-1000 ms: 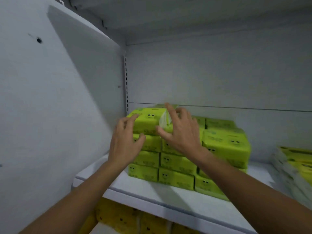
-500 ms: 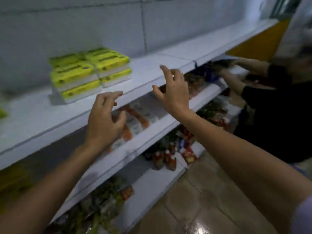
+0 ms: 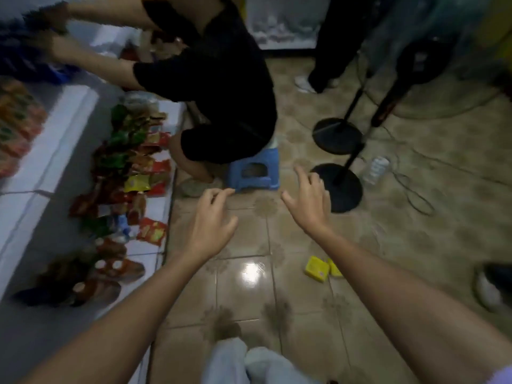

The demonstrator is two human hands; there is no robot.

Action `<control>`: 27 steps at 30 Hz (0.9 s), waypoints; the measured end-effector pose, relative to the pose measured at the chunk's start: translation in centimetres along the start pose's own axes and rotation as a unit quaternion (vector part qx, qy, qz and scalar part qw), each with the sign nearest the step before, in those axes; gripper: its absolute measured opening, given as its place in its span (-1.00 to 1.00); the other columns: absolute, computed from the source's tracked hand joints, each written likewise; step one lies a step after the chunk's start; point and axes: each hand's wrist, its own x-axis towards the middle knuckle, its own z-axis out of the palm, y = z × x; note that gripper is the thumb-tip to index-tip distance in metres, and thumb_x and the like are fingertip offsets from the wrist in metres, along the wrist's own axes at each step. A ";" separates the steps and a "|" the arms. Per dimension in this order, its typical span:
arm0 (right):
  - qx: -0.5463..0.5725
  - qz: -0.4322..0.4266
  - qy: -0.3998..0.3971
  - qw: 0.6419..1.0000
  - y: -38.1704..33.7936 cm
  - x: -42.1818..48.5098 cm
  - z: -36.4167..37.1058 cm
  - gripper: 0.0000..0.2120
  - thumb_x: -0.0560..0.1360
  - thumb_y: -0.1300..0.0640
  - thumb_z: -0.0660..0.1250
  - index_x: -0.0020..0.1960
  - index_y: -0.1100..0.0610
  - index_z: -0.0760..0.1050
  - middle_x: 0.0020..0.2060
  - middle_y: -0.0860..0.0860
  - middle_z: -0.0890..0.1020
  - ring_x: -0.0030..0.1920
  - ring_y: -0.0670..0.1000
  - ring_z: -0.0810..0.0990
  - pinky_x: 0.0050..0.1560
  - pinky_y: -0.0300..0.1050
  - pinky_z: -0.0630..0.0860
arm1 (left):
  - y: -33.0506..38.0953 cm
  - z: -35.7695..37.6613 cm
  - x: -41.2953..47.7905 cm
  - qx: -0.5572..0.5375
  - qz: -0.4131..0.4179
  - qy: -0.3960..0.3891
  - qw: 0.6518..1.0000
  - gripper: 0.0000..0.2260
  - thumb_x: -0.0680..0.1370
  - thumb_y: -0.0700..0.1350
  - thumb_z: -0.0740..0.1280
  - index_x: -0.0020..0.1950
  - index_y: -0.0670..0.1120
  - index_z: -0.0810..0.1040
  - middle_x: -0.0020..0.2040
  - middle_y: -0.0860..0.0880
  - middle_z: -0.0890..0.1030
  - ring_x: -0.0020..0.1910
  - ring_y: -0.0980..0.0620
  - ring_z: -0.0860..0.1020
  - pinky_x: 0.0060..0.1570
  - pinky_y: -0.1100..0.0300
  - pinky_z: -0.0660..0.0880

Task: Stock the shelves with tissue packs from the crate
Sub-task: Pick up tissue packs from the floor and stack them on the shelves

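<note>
Left grip (image 3: 211, 220), right grip (image 3: 307, 204) outstretched, seemingly empty

The left hand (image 3: 209, 217) and right hand (image 3: 307, 200) are held side by side above the floor (image 3: 243, 300). A stool (image 3: 253, 173), on which a person (image 3: 221, 79) is seated, is set just beyond the left hand. Shelves (image 3: 69, 126) laden with snacks (image 3: 133, 162) are ranged left of it. A stand base (image 3: 346, 189) is placed just beyond the right hand, a bottle (image 3: 375, 167) farther right. Two packs (image 3: 317, 268) are laid on the floor beneath the right forearm.
</note>
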 end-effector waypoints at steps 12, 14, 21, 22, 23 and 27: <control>-0.071 0.348 -0.051 0.934 26.8 -8.4 2.7 -0.46 0.52 0.03 0.27 0.46 0.04 0.22 0.23 0.19 0.42 0.25 0.23 0.39 0.26 0.08 0.27 | 3.7 24.6 6.8 0.021 0.111 -0.275 0.955 -0.38 0.31 0.10 0.09 0.29 -0.15 0.46 0.16 -0.17 0.43 0.16 -0.17 0.45 0.18 -0.03 0.41; -0.091 0.358 -0.062 0.927 30.4 -9.0 5.3 -0.46 0.53 0.00 0.25 0.46 0.04 0.22 0.25 0.18 0.42 0.25 0.21 0.39 0.25 0.05 0.28 | 2.8 29.9 7.5 0.031 0.103 -0.301 0.948 -0.45 0.34 0.01 0.18 0.30 -0.14 0.45 0.17 -0.17 0.43 0.17 -0.18 0.45 0.19 -0.02 0.41; -0.046 0.357 -0.050 0.932 41.4 -10.9 23.3 -0.46 0.45 0.08 0.31 0.41 0.12 0.33 0.10 0.22 0.51 0.05 0.27 0.51 -0.06 0.08 0.45 | -6.2 50.7 8.1 0.071 0.123 -0.376 0.915 -0.50 0.40 -0.04 0.25 0.34 -0.10 0.43 0.22 -0.16 0.43 0.15 -0.15 0.49 0.13 0.05 0.42; -0.042 0.362 -0.061 0.929 42.5 -10.6 25.0 -0.44 0.48 0.07 0.30 0.45 0.09 0.27 0.15 0.20 0.48 0.11 0.25 0.49 0.00 0.07 0.43 | -7.5 52.6 8.3 0.069 0.130 -0.377 0.914 -0.54 0.45 -0.09 0.30 0.35 -0.10 0.41 0.22 -0.16 0.43 0.16 -0.14 0.49 0.13 0.06 0.42; -0.037 0.367 -0.070 0.927 44.2 -10.4 27.7 -0.42 0.50 0.05 0.28 0.47 0.06 0.21 0.19 0.18 0.46 0.15 0.23 0.46 0.04 0.07 0.41 | -9.1 55.2 8.6 0.071 0.132 -0.381 0.912 -0.54 0.46 -0.14 0.34 0.36 -0.10 0.40 0.22 -0.16 0.42 0.17 -0.13 0.49 0.13 0.06 0.41; 0.002 0.367 -0.083 0.926 50.6 -9.9 39.8 -0.39 0.52 0.01 0.26 0.51 0.02 0.12 0.24 0.18 0.43 0.21 0.23 0.45 0.06 0.05 0.39 | -16.5 66.1 9.7 0.081 0.156 -0.403 0.898 -0.52 0.46 -0.06 0.30 0.38 -0.08 0.36 0.22 -0.18 0.44 0.18 -0.13 0.48 0.09 0.12 0.39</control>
